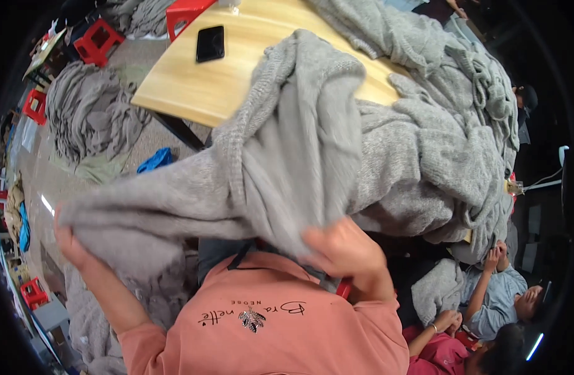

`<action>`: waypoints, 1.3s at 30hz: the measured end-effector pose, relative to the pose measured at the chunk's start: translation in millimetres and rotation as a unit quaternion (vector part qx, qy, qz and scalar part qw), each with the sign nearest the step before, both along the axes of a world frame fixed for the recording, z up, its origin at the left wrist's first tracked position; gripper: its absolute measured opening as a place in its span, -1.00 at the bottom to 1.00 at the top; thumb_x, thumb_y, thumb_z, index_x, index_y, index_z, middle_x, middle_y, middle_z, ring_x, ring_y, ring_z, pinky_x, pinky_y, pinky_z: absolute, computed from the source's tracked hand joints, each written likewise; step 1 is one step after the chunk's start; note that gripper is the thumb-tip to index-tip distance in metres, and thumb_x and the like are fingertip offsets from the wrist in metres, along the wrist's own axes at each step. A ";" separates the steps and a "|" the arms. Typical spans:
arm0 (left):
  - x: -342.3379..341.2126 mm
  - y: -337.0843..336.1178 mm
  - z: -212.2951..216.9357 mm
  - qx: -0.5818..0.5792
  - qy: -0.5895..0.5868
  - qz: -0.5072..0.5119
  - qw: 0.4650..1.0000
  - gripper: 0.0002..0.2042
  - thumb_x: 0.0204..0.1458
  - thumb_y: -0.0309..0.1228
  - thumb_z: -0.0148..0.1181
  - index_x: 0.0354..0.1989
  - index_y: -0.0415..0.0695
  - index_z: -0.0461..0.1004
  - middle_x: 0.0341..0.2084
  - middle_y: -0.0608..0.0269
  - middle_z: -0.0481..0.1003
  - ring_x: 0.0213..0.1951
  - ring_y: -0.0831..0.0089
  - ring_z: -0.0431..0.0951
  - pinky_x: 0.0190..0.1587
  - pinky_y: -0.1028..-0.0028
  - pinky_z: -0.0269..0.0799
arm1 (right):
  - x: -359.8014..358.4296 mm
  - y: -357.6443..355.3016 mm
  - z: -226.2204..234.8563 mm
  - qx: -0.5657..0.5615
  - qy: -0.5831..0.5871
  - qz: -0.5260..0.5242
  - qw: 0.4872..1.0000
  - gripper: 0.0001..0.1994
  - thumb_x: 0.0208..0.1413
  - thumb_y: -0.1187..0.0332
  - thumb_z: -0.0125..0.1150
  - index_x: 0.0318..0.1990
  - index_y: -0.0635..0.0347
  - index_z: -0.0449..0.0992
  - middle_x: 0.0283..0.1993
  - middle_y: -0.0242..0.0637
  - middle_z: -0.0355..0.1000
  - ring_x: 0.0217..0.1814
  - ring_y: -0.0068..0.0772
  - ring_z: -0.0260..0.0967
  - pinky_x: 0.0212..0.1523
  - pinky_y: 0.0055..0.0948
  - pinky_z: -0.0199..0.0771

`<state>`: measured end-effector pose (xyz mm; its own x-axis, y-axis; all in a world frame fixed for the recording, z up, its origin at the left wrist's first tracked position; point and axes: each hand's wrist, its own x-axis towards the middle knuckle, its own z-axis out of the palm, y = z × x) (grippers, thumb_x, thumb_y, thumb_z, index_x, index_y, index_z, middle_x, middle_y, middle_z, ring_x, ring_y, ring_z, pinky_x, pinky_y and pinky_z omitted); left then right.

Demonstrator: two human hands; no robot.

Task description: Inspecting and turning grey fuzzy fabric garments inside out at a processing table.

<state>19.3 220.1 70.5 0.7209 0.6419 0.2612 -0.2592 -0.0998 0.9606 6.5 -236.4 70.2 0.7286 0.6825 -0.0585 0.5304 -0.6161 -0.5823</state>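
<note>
Grey knit garment [293, 137] stretched between the left hand [71, 245] and the right hand [346, 250], before a wooden tabletop [168, 81].
The left arm reaches far out to the side, its hand gripping one end, fingers partly hidden by cloth; the right elbow bends close to the body, its hand blurred and closed on the lower folds near the chest. Bare wood surrounds a black phone [211, 44] toward the tabletop's left corner, and floor shows between that corner and a grey floor heap [90, 115]. Piled knits [449, 137] crowd the right side. The garment spans both hands, its middle bunched up in front of the near edge; whether it touches the wood, I cannot tell.
</note>
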 end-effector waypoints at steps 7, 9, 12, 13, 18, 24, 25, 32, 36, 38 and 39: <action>59.7 49.3 -186.4 0.543 0.381 0.052 0.746 -0.72 -0.08 -0.36 0.00 -0.22 -0.27 0.40 -0.32 -0.05 0.45 -0.29 0.14 0.45 -0.19 0.30 0.32 | -80.6 -40.6 -147.3 -0.177 0.484 -0.127 0.848 -0.73 -0.12 0.47 -0.06 -0.22 0.35 0.42 -0.30 0.16 0.38 -0.16 0.06 0.35 -0.21 -0.17 0.33; 49.2 -56.2 -182.2 0.387 0.348 -0.099 0.848 -0.71 -0.16 -0.38 0.14 -0.22 -0.19 0.42 -0.36 0.06 0.45 -0.26 0.17 0.43 -0.16 0.34 0.31 | -93.7 -25.7 -153.3 -0.235 0.461 -0.145 0.843 -0.70 -0.20 0.53 -0.12 -0.24 0.34 0.43 -0.25 0.14 0.39 -0.12 0.02 0.35 -0.17 -0.20 0.35; 7.7 -137.0 -182.0 0.316 0.380 -0.342 0.799 -0.61 -0.26 -0.41 0.18 -0.16 -0.19 0.37 -0.24 -0.01 0.40 -0.15 0.14 0.40 -0.08 0.34 0.28 | -96.5 -14.9 -131.4 -0.193 0.220 -0.161 0.942 -0.77 -0.22 0.51 -0.06 -0.34 0.36 0.45 -0.44 0.04 0.42 -0.37 0.02 0.41 -0.37 -0.16 0.41; -4.5 -156.9 -184.9 0.300 0.364 -0.379 0.796 -0.56 -0.30 -0.37 0.21 -0.14 -0.20 0.36 -0.24 -0.03 0.41 -0.12 0.12 0.39 -0.06 0.33 0.28 | -74.2 -6.6 -108.5 -0.209 0.162 -0.077 0.961 -0.81 -0.20 0.45 0.02 -0.37 0.33 0.41 -0.57 -0.08 0.41 -0.52 0.01 0.39 -0.49 -0.13 0.39; -12.5 -182.0 -155.2 0.323 0.273 -0.455 0.784 -0.40 -0.43 -0.31 0.32 -0.08 -0.19 0.36 -0.22 -0.05 0.41 -0.14 0.05 0.39 -0.05 0.25 0.29 | 3.6 38.7 -76.6 0.050 -0.087 -0.184 0.978 -0.58 -0.28 0.41 0.29 -0.17 0.20 0.34 -0.11 -0.03 0.26 -0.08 -0.04 0.23 -0.10 -0.21 0.27; -11.8 -154.9 -176.6 0.435 0.328 -0.437 0.716 -0.44 -0.45 -0.27 0.35 -0.18 -0.24 0.38 -0.24 -0.06 0.37 -0.14 0.01 0.35 -0.09 0.23 0.27 | 11.5 -6.3 -90.3 -0.008 -0.381 -0.444 0.811 -0.38 -0.25 0.37 0.31 0.03 0.33 0.21 0.16 0.07 0.03 0.21 0.04 -0.02 0.15 -0.08 -0.01; -13.4 -151.2 -180.8 0.439 0.341 -0.426 0.714 -0.46 -0.45 -0.28 0.34 -0.21 -0.25 0.37 -0.26 -0.06 0.37 -0.14 0.01 0.34 -0.10 0.23 0.26 | 6.1 -23.8 -91.2 0.000 -0.374 -0.521 0.767 -0.35 -0.24 0.35 0.31 0.05 0.37 0.17 0.17 0.08 0.00 0.22 0.02 -0.04 0.17 -0.09 -0.03; 1.1 -159.9 -189.7 0.456 0.284 -0.433 0.723 -0.50 -0.51 -0.34 0.36 -0.33 -0.29 0.34 -0.36 -0.05 0.37 -0.25 0.00 0.36 -0.21 0.25 0.30 | -60.8 -183.9 -156.9 0.121 -0.190 -0.839 0.496 -0.29 -0.27 0.33 0.38 0.07 0.38 0.17 0.08 -0.06 0.16 0.11 -0.12 0.13 0.10 -0.22 0.13; 8.7 -164.1 -193.6 0.443 0.309 -0.441 0.717 -0.52 -0.51 -0.34 0.37 -0.37 -0.30 0.32 -0.41 -0.06 0.35 -0.28 -0.03 0.36 -0.25 0.24 0.30 | -63.4 -208.5 -165.9 0.567 0.045 -0.748 0.343 -0.50 -0.13 0.37 0.17 0.04 0.31 0.26 -0.08 -0.20 0.34 -0.02 -0.18 0.28 0.03 -0.21 0.25; 4.4 -166.4 -197.4 0.442 0.296 -0.435 0.727 -0.52 -0.51 -0.34 0.37 -0.38 -0.30 0.32 -0.42 -0.06 0.35 -0.29 -0.04 0.36 -0.25 0.24 0.29 | -67.9 -207.9 -176.5 0.649 0.130 -0.643 0.384 -0.56 -0.08 0.38 0.03 0.03 0.29 0.28 -0.05 -0.19 0.35 0.00 -0.17 0.29 0.05 -0.19 0.25; 1.9 -167.0 -198.8 0.438 0.291 -0.426 0.736 -0.52 -0.52 -0.34 0.37 -0.38 -0.30 0.31 -0.42 -0.07 0.35 -0.29 -0.04 0.35 -0.26 0.23 0.29 | -67.8 -196.2 -169.9 0.671 0.170 -0.590 0.416 -0.56 -0.07 0.38 -0.01 0.04 0.29 0.27 -0.01 -0.16 0.33 0.03 -0.16 0.28 0.07 -0.17 0.24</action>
<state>21.2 53.1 -128.3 0.9179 -0.3390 -0.2064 -0.1564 -0.7868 0.5970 -61.2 -432.5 -99.8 0.7084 -0.5534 -0.4382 0.0656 0.6697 -0.7397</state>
